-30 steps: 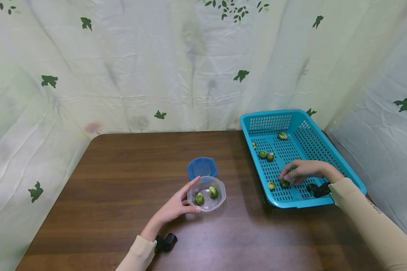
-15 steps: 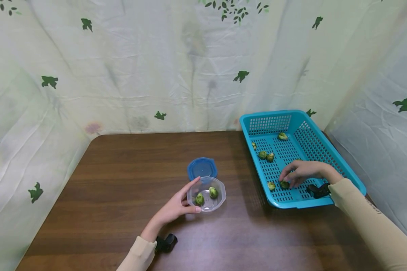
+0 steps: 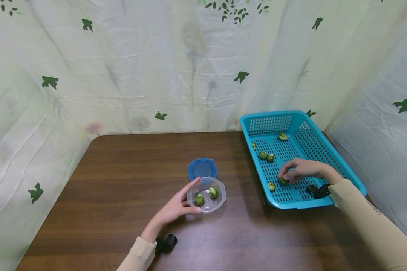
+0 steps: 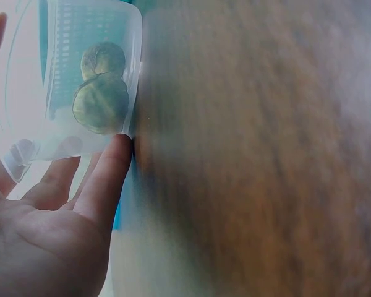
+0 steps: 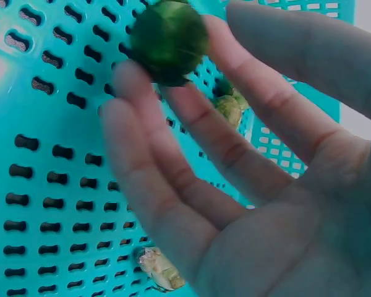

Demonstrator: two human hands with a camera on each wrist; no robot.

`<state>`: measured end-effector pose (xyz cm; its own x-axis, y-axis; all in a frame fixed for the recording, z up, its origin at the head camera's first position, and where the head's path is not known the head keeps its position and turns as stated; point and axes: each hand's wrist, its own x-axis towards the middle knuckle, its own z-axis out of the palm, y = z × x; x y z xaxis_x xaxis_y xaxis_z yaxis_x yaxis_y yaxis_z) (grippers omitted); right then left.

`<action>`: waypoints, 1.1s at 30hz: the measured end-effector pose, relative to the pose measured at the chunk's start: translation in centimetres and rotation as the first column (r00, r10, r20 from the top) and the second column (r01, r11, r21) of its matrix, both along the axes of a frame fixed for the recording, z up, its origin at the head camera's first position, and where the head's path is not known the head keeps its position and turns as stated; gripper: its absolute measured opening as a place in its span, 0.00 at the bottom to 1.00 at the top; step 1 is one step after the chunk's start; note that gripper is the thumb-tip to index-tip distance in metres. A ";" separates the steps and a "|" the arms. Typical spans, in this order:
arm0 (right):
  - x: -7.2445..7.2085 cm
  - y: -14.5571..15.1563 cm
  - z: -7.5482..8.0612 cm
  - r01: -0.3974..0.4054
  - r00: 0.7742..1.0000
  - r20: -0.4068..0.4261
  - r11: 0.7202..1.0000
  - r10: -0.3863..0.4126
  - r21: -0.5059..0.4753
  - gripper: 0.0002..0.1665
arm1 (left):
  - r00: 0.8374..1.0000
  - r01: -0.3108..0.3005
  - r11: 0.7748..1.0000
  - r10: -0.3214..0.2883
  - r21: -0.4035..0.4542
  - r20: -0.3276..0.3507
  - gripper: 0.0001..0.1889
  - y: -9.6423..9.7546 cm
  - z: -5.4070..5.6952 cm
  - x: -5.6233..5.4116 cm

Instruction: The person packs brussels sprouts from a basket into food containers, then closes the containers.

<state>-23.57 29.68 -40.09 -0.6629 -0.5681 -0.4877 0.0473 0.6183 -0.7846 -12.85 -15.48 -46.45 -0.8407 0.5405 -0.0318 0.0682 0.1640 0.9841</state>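
Note:
My left hand (image 3: 176, 207) grips a clear plastic container (image 3: 210, 206) on the table, thumb on its near side and fingers behind. Two Brussels sprouts lie inside, one sprout (image 3: 199, 200) near my fingers and the other sprout (image 3: 213, 193) farther right. In the left wrist view the two sprouts (image 4: 102, 102) show through the container's wall. Over at the right, my right hand (image 3: 303, 170) reaches into a blue perforated basket (image 3: 351, 180). Its thumb and fingertips pinch a dark green Brussels sprout (image 5: 169, 42), close over the basket floor.
Behind the container lies a blue lid (image 3: 201, 168), partly overlapped by the container's rim. Several more Brussels sprouts (image 3: 262, 155) are scattered in the basket, one loose sprout (image 3: 271, 186) just left of my right hand. A patterned curtain (image 3: 139, 75) borders the wooden table (image 3: 129, 169).
My right fingers have closed in on the dark green Brussels sprout, which has shifted slightly up and left in the head view. My left hand and the container have stayed put.

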 end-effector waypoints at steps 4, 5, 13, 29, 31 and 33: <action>-0.1 0.0 0.1 -0.006 0.998 -0.069 0.999 0.004 -0.037 0.13 | 1.000 0.002 1.000 -0.002 0.003 -0.003 0.44 0.0 0.0 0.0; -0.1 0.0 0.1 -0.007 0.996 -0.086 0.999 0.003 -0.046 0.13 | 1.000 0.002 1.000 -0.002 0.003 -0.002 0.44 0.0 0.0 0.0; -0.2 0.0 0.7 -0.011 0.989 -0.151 0.996 -0.002 -0.088 0.13 | 1.000 0.001 1.000 -0.001 0.007 -0.001 0.44 0.1 0.0 -0.1; 0.1 -1.2 1.6 -0.009 0.982 -0.186 0.994 -0.011 -0.109 0.15 | 1.000 0.011 1.000 -0.011 0.017 0.000 0.45 0.1 0.0 -0.2; 0.0 -1.3 1.3 -0.023 0.987 -0.163 0.995 0.006 -0.100 0.16 | 1.000 0.011 1.000 -0.011 0.017 -0.001 0.45 0.1 0.1 -0.1; 0.0 -1.5 1.1 -0.027 0.989 -0.144 0.996 0.015 -0.086 0.16 | 1.000 0.010 1.000 -0.010 0.014 -0.001 0.45 0.1 0.1 -0.1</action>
